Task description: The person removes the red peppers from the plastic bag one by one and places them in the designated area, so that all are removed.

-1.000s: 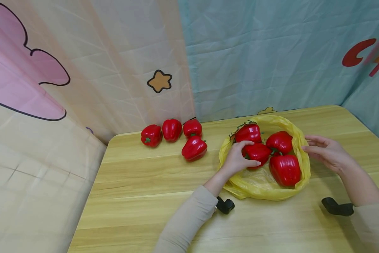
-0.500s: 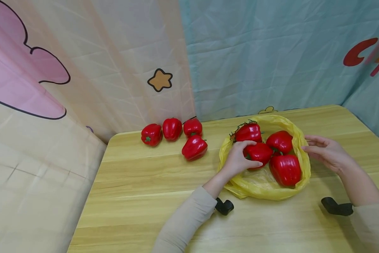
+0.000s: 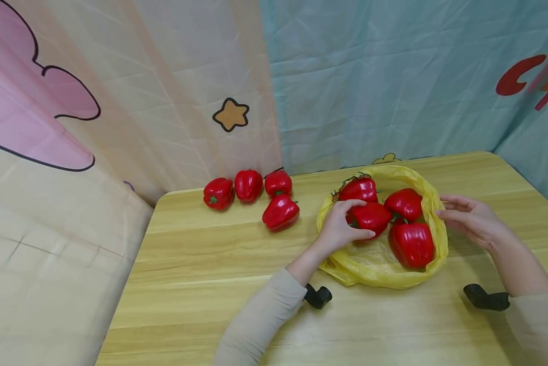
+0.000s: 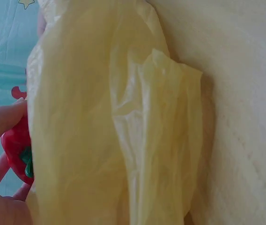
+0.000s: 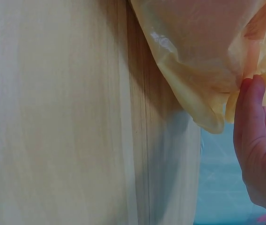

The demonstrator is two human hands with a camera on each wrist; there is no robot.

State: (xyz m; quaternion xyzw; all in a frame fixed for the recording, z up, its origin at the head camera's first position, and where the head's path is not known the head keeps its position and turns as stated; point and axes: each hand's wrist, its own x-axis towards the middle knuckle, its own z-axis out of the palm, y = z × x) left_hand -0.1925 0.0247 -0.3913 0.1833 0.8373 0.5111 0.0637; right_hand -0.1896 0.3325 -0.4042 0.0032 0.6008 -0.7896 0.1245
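A yellow plastic bag (image 3: 379,277) stands with its mouth rolled wide, and several red bell peppers lie inside. My left hand (image 3: 340,226) reaches over its left rim and grips one bell pepper (image 3: 372,218) between thumb and fingers. In the left wrist view the bag wall (image 4: 86,112) covers much of that pepper, leaving its green stem (image 4: 27,161) showing. At the right rim, my right hand (image 3: 475,221) pinches the bag's edge, seen also in the right wrist view, where the fingers (image 5: 252,112) meet the yellow plastic.
To the left, several more red bell peppers (image 3: 248,186) sit near the back of the wooden table (image 3: 201,284). A patterned curtain (image 3: 370,81) hangs behind it. A black wrist mount (image 3: 486,298) shows by my right sleeve, another (image 3: 318,296) by my left.
My left hand has shifted slightly left and up with the gripped bell pepper. The right hand stays at the bag's rim, and the other peppers have not moved.
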